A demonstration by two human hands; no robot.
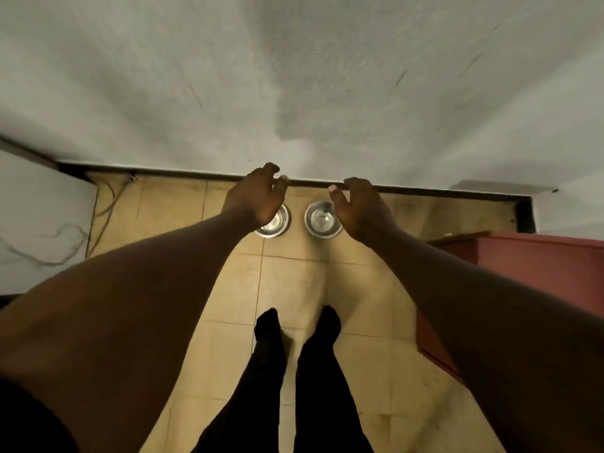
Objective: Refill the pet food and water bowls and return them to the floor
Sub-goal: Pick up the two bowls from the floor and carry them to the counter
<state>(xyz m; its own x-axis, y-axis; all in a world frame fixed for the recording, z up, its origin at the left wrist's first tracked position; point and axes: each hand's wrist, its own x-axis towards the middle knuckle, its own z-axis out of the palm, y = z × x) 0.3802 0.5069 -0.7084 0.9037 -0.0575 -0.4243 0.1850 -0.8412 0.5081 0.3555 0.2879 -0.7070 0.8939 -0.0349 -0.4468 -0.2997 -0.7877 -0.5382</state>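
Two shiny steel bowls stand side by side on the tan tiled floor near the foot of the wall. My left hand [256, 196] hovers above the left bowl [277, 223] and hides much of it; the fingers are spread and hold nothing. Beside the right bowl [319, 220], my right hand [356, 209] is stretched out with fingers apart, also empty, covering that bowl's right rim. Both bowls look empty, with only glints of light inside. Neither hand touches a bowl as far as I can tell.
A rough white wall [294, 76] with a dark skirting strip [425, 190] rises just behind the bowls. A reddish cabinet [539, 266] stands at the right. Loose cables [108, 204] trail on the floor at the left. My black-clad legs [294, 371] stand on the tiles.
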